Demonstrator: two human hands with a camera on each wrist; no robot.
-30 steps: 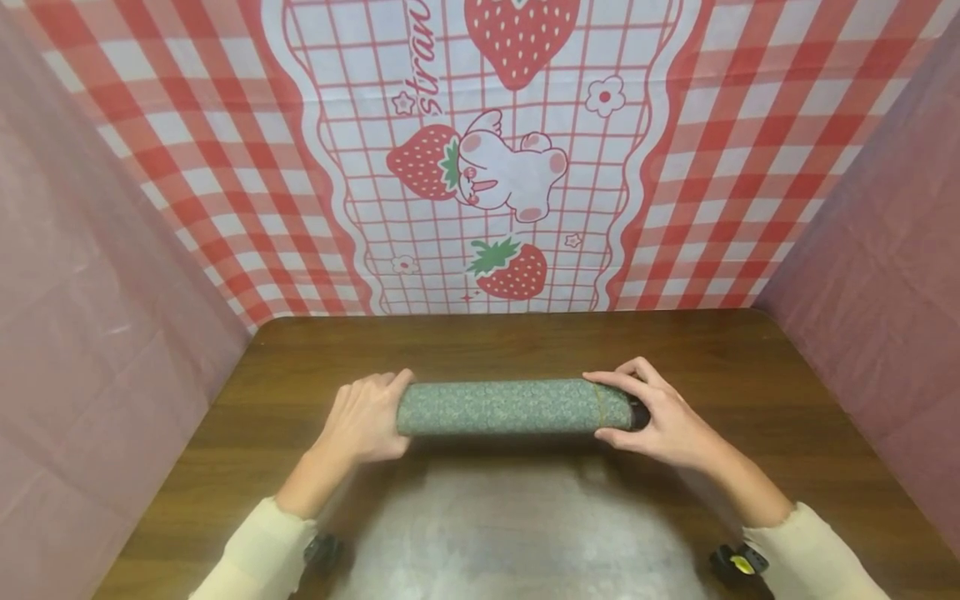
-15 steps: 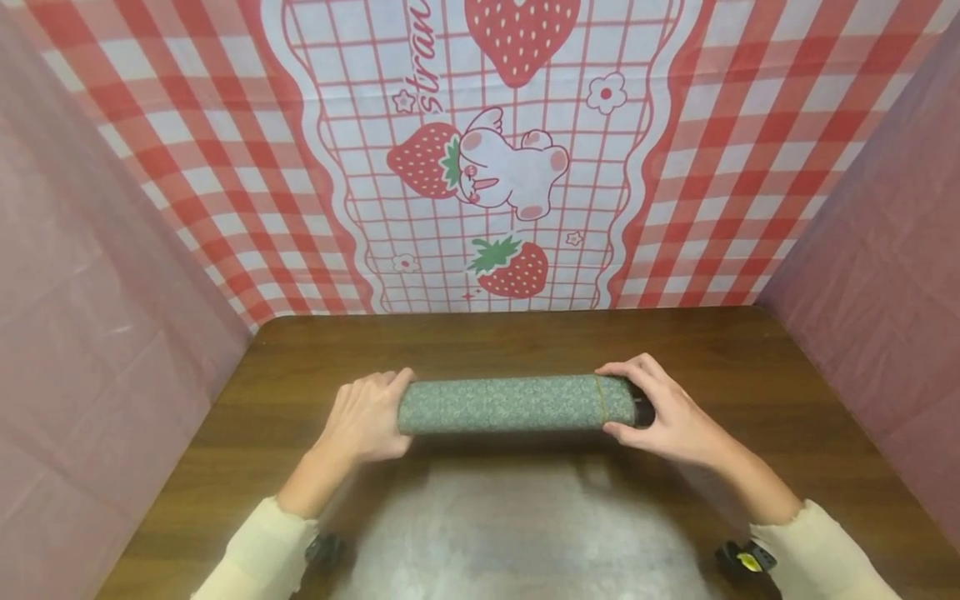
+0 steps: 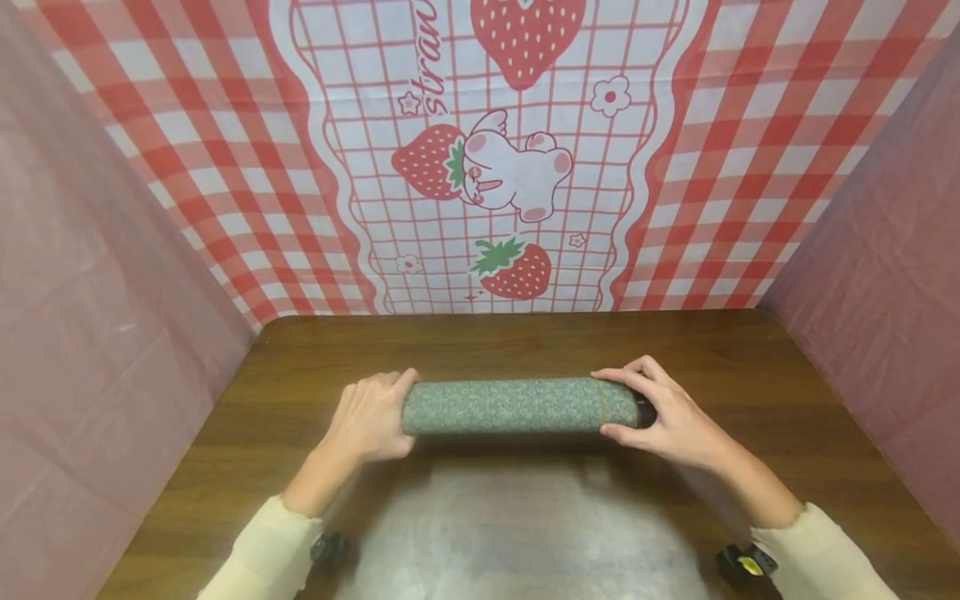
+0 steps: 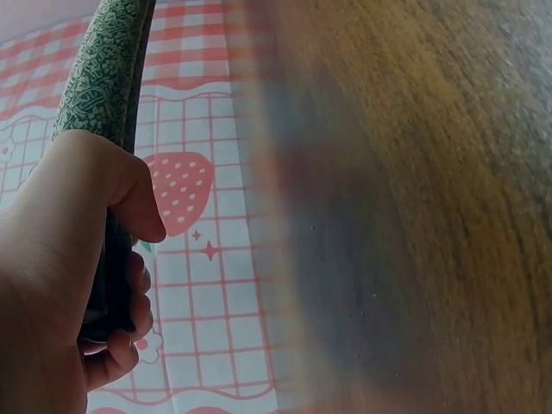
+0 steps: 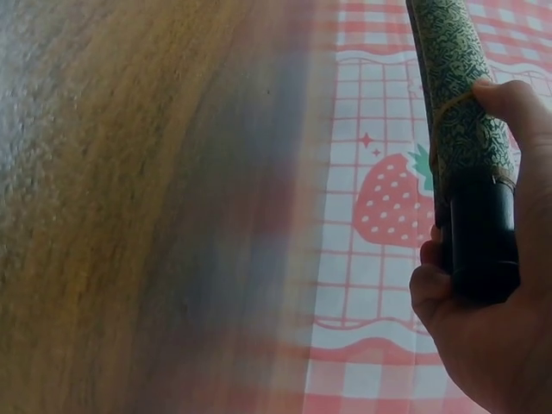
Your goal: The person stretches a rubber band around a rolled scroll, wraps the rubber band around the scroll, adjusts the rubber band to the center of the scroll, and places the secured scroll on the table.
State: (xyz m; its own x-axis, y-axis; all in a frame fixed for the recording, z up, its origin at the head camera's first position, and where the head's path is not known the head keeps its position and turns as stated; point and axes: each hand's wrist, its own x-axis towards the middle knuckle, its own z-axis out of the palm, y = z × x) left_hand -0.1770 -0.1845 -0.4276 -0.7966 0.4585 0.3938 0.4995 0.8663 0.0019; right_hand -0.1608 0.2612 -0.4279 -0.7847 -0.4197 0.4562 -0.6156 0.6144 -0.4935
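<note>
Holding a green patterned tube (image 3: 517, 406) crosswise between both hands, pretty much level and running left to right over the wooden table (image 3: 480, 346). Left end tucked into the left hand (image 3: 370, 419), right end in the right hand (image 3: 667, 417), with the long middle stretch fully on show between them. Can't really tell from the head view whether touching the wood or lifted just off it, but definitely casting a dark shadow along the near side.

Left hand gripping properly, curled round the tube's end. From the left wrist view, wrapped round a black end piece (image 4: 105, 285) down there, with the patterned part poking out beyond the hand.

Right hand gripping too: thumb along the near side, fingers over on the far side, black cap (image 5: 485, 233) sitting close against the palm. Also showing a thin yellowish band (image 3: 603, 402) round the tube, right by the right fingertips.

Behind the table, a red-and-white cloth (image 3: 510, 179) printed with checks, strawberries and a cute white animal. Flanked by pink sheets (image 3: 97, 358) on both sides. Down low, cream sleeves (image 3: 262, 550) on both arms, plus a small black gadget (image 3: 330, 550) near the left wrist and a dark gadget with a yellow spot (image 3: 748, 565) near the right one
</note>
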